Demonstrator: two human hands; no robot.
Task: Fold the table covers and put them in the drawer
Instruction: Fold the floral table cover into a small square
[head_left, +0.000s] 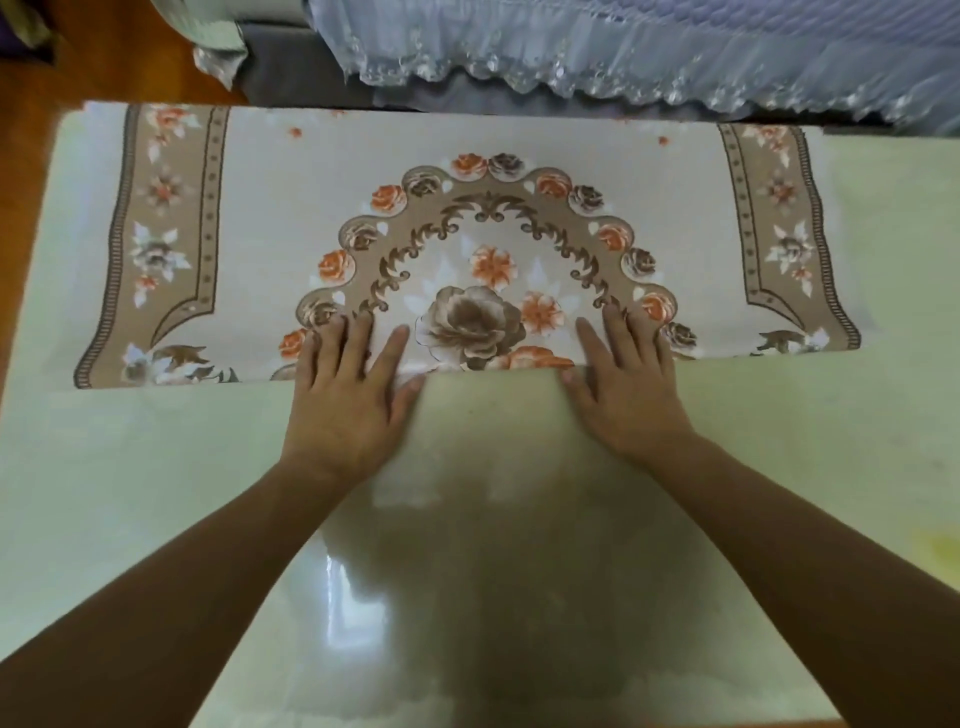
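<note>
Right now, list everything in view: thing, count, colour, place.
table cover: one, cream with tan borders and orange and brown roses, folded, spread across the far half of the table.
table: one, glossy pale cream, fills the near view.
frilled cloth: one, pale blue-grey with a lacy edge, beyond the table at top.
grey surface: one, under that cloth, top left of centre.
wooden floor: orange-brown, top left.
left hand: one, flat on the cover's near edge.
right hand: one, flat on the same edge.

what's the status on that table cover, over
Left hand and right hand flat, open, pressing near edge. Floral table cover folded lengthwise on table. Drawer not in view.
</note>
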